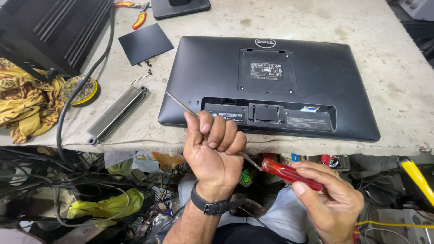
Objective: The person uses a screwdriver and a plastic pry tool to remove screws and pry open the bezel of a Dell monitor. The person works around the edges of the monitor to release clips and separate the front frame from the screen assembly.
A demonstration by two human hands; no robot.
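Gripping a screwdriver [235, 147], the person closes the left hand [212, 149] around its metal shaft while the right hand [330, 199] clasps the red handle. Judging by this, the tool is being readied; next it needs guiding to the face-down monitor [271, 86], just beyond the left knuckles.

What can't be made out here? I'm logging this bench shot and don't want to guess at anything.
Head view only:
- Screwdriver shaft: its middle is hidden inside the left hand; part of the red handle is covered by the right hand.
- Monitor screen: face down, not visible.
- Small screws beside the black plate: too small to count.
- Pliers: cut off by the top edge.
- Black case, top left: cut off by the frame.
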